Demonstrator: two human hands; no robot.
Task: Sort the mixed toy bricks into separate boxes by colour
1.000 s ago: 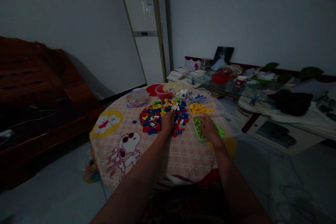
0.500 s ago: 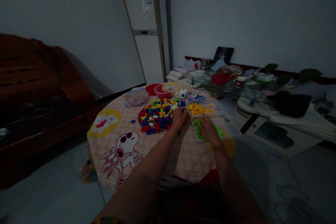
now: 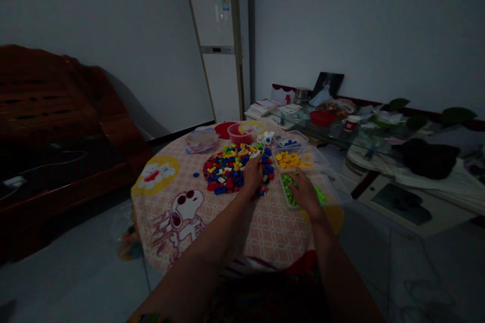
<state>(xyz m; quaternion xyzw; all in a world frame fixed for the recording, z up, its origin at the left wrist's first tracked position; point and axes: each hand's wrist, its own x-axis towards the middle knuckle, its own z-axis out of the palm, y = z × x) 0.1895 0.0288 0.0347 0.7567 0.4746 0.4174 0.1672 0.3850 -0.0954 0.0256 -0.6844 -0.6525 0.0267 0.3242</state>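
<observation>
My left hand [image 3: 252, 175] reaches over the right side of a mixed pile of toy building bricks [image 3: 229, 169] in red, blue, yellow, white and green. Its fingers are curled together, and whatever is between them is too dark and small to make out. My right hand [image 3: 304, 193] rests at a clear plastic box [image 3: 290, 207] of green bricks [image 3: 289, 189], its fingers apart and stretched over them. Just behind stands a second clear box with yellow bricks [image 3: 291, 160]. Farther back is a box with blue bricks [image 3: 290, 143], beside a small heap of white bricks [image 3: 265, 137].
The round table has a patterned cloth [image 3: 273, 232]. A pink tub [image 3: 240, 133], a red lid [image 3: 225, 130] and a stack of clear lids [image 3: 201, 140] sit at its back. A cluttered glass table [image 3: 333, 133] stands right; a wooden bench [image 3: 68, 151] is left.
My left hand has moved a little left, from the pile's right edge beside the boxes onto the bricks. My right hand stays over the green bricks. The whole view has shifted slightly.
</observation>
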